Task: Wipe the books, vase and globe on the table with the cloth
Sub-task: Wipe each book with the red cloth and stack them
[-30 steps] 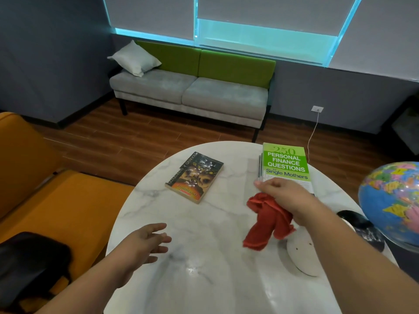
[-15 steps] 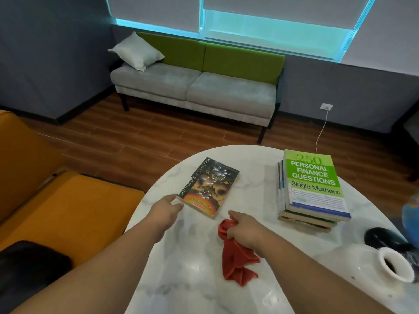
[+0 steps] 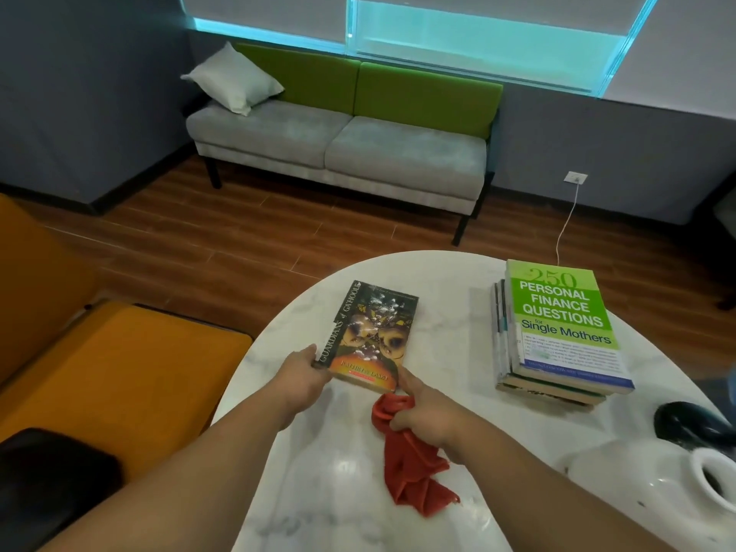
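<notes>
**Both hands have closed in on the dark paperback**

Since half a second ago, my left hand (image 3: 302,376) has gone from just beside the paperback (image 3: 374,336) onto its near left corner. The right hand (image 3: 428,412) has carried the red cloth (image 3: 410,468) forward to the book's near right corner.

Head view: the left hand grips the paperback at the spine end, with its fingers curled on the corner. The book lies flat on the marble table (image 3: 446,272), toward its far left side. The right hand is closed around a bunch of the cloth, and one finger touches the book's near edge. The rest of the cloth trails toward me on the table top. The stack of books (image 3: 557,332) with the green cover on top stands well apart on the right. The white vase (image 3: 653,484) is at the lower right, beside a black object (image 3: 693,422). I cannot surely identify the globe in this view.

I judge that the step in hand is wiping this first book. To do it well, I think the left hand should press the corner down firmly, because a thin book may slide on smooth marble. The right hand should gather the hanging tail into a pad under the palm before the first stroke. Strokes pushed away from me could move the book toward the table's rim, so light pressure seems safer. The back cover and the edges will also need the cloth.
</notes>
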A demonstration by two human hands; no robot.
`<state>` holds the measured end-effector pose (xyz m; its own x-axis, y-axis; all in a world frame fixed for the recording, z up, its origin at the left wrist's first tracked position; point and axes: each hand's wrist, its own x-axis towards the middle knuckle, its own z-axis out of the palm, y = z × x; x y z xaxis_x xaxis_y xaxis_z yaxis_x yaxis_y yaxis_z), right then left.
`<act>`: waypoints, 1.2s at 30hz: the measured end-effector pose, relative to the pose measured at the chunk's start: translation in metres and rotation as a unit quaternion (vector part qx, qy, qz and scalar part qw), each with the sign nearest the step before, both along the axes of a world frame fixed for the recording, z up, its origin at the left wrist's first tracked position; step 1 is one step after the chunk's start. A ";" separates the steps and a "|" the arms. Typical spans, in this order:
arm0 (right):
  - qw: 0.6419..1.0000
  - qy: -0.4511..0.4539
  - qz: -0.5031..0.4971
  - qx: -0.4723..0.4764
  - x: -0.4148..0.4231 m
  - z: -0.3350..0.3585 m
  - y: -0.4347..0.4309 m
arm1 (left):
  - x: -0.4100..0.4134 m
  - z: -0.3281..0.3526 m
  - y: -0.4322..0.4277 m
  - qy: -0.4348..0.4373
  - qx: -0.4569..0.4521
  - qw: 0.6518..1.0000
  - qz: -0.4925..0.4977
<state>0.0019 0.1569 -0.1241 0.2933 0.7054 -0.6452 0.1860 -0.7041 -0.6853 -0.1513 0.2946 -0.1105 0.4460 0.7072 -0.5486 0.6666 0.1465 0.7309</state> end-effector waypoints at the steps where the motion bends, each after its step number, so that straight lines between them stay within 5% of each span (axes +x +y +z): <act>1: 1.000 0.012 -0.005 0.008 0.001 0.000 -0.005 | -0.001 0.001 -0.008 -0.005 0.003 1.000 0.001; 14: 0.996 0.082 -0.019 0.000 0.000 0.010 -0.141 | -0.067 -0.007 -0.127 0.025 -0.056 0.996 -0.060; 23: 0.992 0.062 0.088 -0.072 -0.014 0.021 -0.212 | -0.109 -0.011 -0.198 0.044 -0.072 0.991 -0.106; 27: 0.984 -0.032 0.154 -0.084 -0.012 0.042 -0.219 | -0.111 -0.014 -0.219 0.092 0.056 0.978 -0.180; 31: 0.982 -0.155 0.107 0.018 -0.019 0.050 -0.209 | -0.103 -0.012 -0.223 0.104 0.259 0.928 -0.246; 36: 0.931 -0.289 0.173 0.138 -0.062 0.002 -0.215 | -0.090 -0.014 -0.218 0.185 0.323 0.870 -0.323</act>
<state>-0.0599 -0.0581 -0.1221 0.2593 0.9381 -0.2297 0.7635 -0.3448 -0.5461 -0.2412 0.0763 -0.1244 0.7420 0.5891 -0.3199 0.6648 -0.7079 0.2385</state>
